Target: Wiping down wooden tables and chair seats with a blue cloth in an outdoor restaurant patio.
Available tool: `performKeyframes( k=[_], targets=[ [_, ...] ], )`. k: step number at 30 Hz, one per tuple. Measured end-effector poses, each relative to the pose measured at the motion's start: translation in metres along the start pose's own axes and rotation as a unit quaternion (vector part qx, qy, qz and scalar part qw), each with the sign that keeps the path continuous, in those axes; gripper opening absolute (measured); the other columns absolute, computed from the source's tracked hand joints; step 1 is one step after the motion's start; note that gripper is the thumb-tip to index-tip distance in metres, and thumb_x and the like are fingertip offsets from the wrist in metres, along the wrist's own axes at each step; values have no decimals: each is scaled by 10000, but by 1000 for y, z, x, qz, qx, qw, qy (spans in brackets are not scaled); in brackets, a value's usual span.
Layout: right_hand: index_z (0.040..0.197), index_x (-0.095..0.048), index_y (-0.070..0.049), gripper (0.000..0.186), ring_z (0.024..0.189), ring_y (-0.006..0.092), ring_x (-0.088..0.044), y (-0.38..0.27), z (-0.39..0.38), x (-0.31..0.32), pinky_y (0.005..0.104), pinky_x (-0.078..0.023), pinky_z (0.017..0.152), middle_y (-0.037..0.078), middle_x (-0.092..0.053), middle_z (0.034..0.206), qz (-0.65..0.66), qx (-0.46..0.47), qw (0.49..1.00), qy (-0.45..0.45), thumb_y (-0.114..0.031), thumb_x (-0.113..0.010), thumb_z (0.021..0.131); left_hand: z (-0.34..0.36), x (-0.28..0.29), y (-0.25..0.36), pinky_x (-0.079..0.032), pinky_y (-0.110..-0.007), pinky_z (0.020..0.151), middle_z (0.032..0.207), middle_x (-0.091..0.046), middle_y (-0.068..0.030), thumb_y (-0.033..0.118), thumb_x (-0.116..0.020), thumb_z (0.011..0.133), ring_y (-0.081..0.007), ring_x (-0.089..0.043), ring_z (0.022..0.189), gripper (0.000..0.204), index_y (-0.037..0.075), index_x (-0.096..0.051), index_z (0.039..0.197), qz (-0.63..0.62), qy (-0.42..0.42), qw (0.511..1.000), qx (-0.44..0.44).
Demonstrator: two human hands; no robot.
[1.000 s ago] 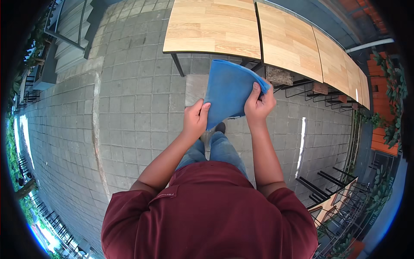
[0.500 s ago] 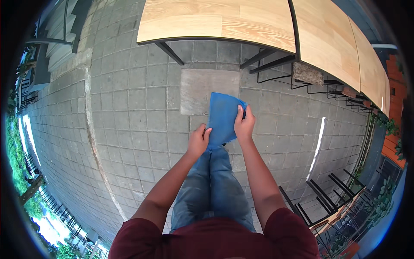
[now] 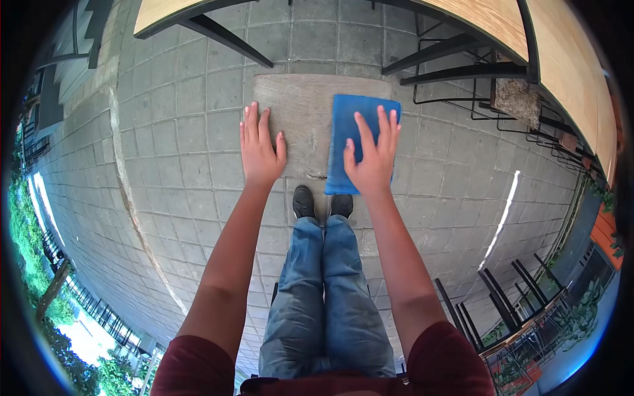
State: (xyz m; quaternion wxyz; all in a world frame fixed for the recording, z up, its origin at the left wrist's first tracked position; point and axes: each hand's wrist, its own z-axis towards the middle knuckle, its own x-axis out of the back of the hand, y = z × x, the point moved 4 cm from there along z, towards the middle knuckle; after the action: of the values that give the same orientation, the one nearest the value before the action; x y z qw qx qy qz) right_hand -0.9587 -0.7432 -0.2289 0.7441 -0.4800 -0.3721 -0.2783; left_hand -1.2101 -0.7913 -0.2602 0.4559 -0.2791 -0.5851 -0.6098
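A folded blue cloth (image 3: 347,107) lies flattened over the right side of a weathered grey-brown wooden board (image 3: 305,132) in front of my feet. My right hand (image 3: 372,164) is on the cloth, palm down, with its fingers spread and stretched forward. At the board's left edge is my left hand (image 3: 262,157), fingers straight and thumb apart, holding nothing. Whether its palm presses on the board or hovers just above, I cannot tell.
Ahead stands a long wooden table (image 3: 456,16) with dark metal legs (image 3: 228,41). Stools (image 3: 518,99) sit under its right side. Dark-legged furniture (image 3: 502,300) is at the lower right. Grey paving (image 3: 178,158) surrounds my shoes (image 3: 304,202).
The cloth has moved forward from above my knees onto the board and been laid flat. My left hand let go and moved left. My right hand's fingers have spread out over the cloth.
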Motion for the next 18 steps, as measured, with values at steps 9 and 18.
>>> performKeyframes(
  k=[9,18],
  targets=[
    [1711,-379,-242,846,1649,541,-73,-4,-2,-30,705,-62,1296,281,-143,1794,-109,-88,982,-126,-519,-666,965,-2,-1,-3,-247,-603,1301,1758,-303,-234,254,-549,1037,-449,-280,1629,643,133,-453,1661,46,-5,999,-9],
    [1705,-387,-250,855,1651,530,-93,-6,-1,-28,712,-72,1297,271,-156,1794,-114,-107,977,-141,-528,-655,943,-2,-1,2,-240,-576,1316,1769,-291,-224,218,-538,1021,-452,-250,1639,649,133,-460,1660,31,-45,998,4]
  ],
)
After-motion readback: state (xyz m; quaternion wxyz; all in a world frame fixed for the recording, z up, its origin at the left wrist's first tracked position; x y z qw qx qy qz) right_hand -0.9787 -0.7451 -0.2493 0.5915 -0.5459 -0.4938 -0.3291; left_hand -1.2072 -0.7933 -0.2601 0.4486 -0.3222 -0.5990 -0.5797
